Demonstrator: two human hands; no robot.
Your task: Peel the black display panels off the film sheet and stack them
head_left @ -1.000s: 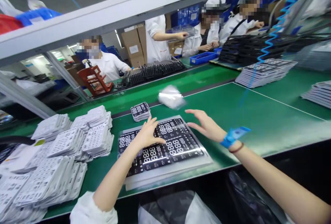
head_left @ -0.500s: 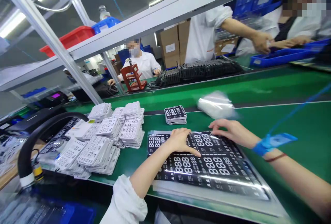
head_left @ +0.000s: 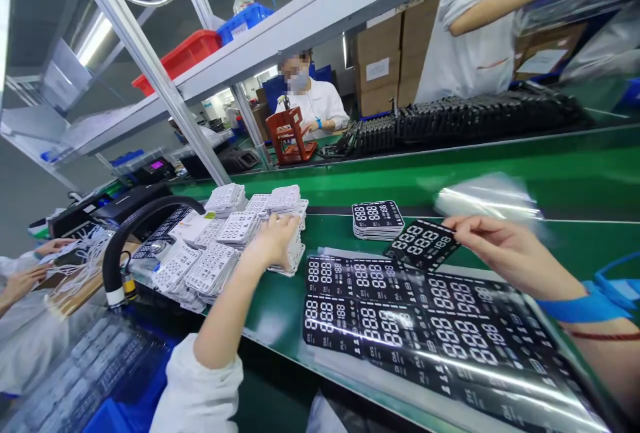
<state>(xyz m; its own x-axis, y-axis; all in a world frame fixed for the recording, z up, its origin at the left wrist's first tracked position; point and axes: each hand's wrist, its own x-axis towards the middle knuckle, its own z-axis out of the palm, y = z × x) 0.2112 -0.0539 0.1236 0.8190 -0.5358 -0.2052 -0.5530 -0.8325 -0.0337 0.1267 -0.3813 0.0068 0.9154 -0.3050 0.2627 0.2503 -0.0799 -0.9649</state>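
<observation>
My right hand pinches one small black display film with white digits by its right edge. It is tilted above the far edge of a large sheet of the same printed films. My left hand is over the right-hand stacks of white panels with cut-outs, its thumb and fingers apart. Its fingers reach a stack there, though the contact is partly hidden by the hand. Just beyond the sheet lies a neat stack with a black film on top.
A clear plastic bag lies beyond my right hand. A black flexible arm curves beside the white stacks. Across the green bench are a red fixture, a row of black parts and co-workers. A metal shelf crosses overhead.
My left hand has moved left from the printed sheet to the white panel stacks. My right hand has lifted a single black film off the sheet. The view has shifted.
</observation>
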